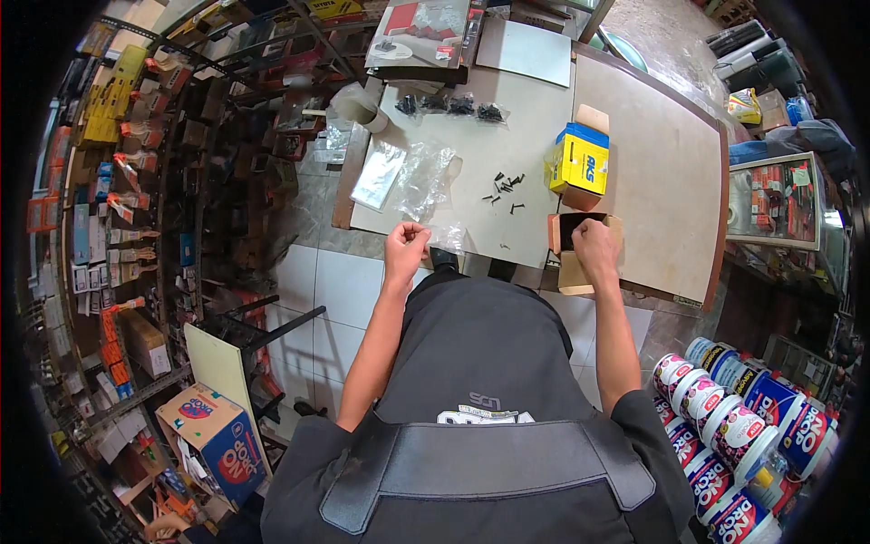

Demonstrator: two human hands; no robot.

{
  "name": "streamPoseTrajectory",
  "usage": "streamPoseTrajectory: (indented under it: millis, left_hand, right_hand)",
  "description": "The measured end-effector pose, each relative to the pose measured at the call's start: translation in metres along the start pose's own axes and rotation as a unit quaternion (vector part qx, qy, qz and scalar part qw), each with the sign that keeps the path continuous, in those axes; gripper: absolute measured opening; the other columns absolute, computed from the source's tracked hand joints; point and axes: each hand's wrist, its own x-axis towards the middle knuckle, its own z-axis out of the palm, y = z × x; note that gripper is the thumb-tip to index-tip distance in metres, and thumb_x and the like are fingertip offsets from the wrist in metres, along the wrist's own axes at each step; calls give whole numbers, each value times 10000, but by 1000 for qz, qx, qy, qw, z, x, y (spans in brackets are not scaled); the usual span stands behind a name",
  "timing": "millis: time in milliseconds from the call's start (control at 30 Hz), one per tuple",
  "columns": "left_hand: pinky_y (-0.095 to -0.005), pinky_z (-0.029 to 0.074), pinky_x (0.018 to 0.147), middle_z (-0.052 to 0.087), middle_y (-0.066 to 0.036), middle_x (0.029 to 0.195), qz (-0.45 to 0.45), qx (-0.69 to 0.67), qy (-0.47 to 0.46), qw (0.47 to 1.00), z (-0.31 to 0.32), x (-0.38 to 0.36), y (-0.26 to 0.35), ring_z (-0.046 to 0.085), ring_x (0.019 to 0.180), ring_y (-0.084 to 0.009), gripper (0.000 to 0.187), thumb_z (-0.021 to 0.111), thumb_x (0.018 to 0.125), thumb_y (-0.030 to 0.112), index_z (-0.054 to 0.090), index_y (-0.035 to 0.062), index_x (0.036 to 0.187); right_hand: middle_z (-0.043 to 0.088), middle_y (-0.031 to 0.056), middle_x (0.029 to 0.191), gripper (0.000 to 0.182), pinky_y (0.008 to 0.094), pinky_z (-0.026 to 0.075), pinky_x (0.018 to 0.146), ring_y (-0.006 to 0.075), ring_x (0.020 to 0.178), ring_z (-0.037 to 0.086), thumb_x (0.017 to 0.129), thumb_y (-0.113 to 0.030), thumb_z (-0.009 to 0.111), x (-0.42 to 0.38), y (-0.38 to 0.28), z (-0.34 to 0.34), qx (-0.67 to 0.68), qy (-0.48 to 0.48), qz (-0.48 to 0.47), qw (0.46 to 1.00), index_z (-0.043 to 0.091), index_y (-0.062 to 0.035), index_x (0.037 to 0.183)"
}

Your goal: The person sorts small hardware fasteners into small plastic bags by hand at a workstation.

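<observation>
My left hand (408, 251) is closed in a pinch at the table's front edge, on the corner of a small clear plastic bag (449, 238). Over the mouth of an open cardboard box (575, 276) is my right hand (594, 247), its fingers curled; whatever they hold is hidden. Just behind that box stands a yellow and blue box (584, 163) with its flaps open. Dark screws (507, 184) lie loose between my hands. Farther left are crumpled clear plastic (426, 177) and a flat stack of clear bags (379, 177). Several bags filled with dark screws (460, 106) sit in a row behind.
The table (652, 181) has a picture-printed box (421, 36) and a pale flat panel (526, 53) at its back. A plastic roll (360, 107) stands at its left edge. Shelves line the left; paint buckets (725, 426) are stacked at lower right.
</observation>
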Motion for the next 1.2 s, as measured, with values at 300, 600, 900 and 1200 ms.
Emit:
streamPoseTrajectory:
  millis: [300,600,900,1200]
  left_hand:
    - [-236,470,577,616,-1,816,4,-8,6,1000,-3,-2,-5,591,665,-78,132,711,893,108,628,58,983]
    - [-243,484,599,632,1,867,-9,-19,21,1000,-17,-5,-8,593,719,-84,148,725,903,125,625,64,994]
    - [-233,482,588,632,0,860,-9,-29,28,999,-29,-5,-15,592,706,-81,141,725,905,121,622,71,987]
    - [-230,470,580,622,-3,853,-10,-12,-1,1000,-13,6,-7,586,700,-80,134,719,908,112,621,60,983]
  right_hand:
    - [708,30,851,263,296,512,619,147,706,654,993,-228,620,21,-35,-21,463,-153,27,873,715,16,1021]
    - [723,254,919,221,446,572,806,386,883,724,888,-155,628,76,-99,56,52,-80,-78,992,746,16,964]
    - [743,148,863,239,336,545,713,229,750,688,915,-110,595,67,-84,37,250,-27,-101,963,739,-7,1075]
    - [740,172,978,245,352,553,800,245,877,715,874,-130,675,11,21,-23,220,-36,-3,975,733,-11,1081]
